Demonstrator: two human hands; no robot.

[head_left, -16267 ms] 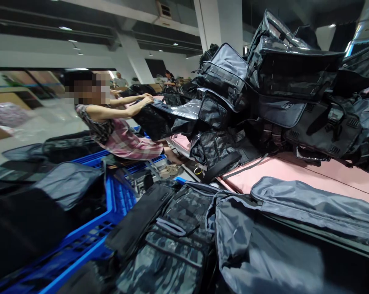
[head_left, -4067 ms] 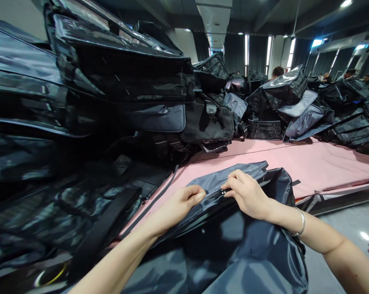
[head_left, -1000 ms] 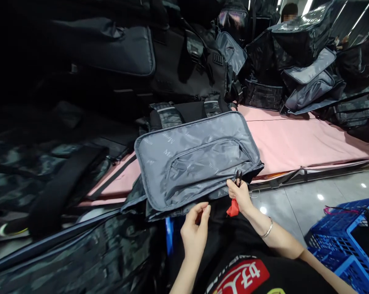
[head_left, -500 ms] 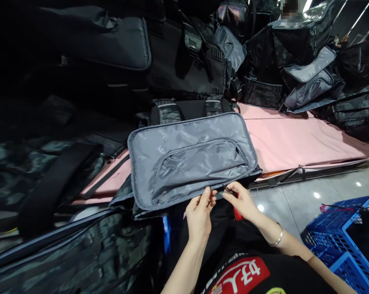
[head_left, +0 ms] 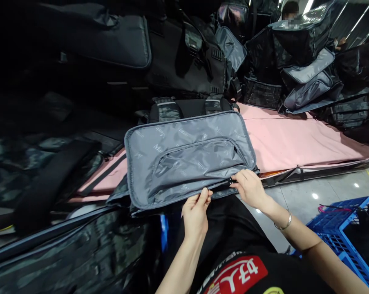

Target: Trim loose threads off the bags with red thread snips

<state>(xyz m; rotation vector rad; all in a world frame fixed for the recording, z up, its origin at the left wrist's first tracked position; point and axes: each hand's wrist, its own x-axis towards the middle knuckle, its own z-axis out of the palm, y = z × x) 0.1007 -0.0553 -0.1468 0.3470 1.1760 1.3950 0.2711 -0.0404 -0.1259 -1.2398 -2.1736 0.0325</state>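
Left hand pinching near edge of grey bag lining flap, right hand gripping its zipper pull, pink surface beyond

Black printed shirt, perhaps silver bracelet.

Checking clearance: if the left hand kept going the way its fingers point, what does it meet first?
The left hand points up and away, fingertips already at the near edge of the grey lining panel. That panel comes first, probably its pocket; the camouflage straps lie beyond.
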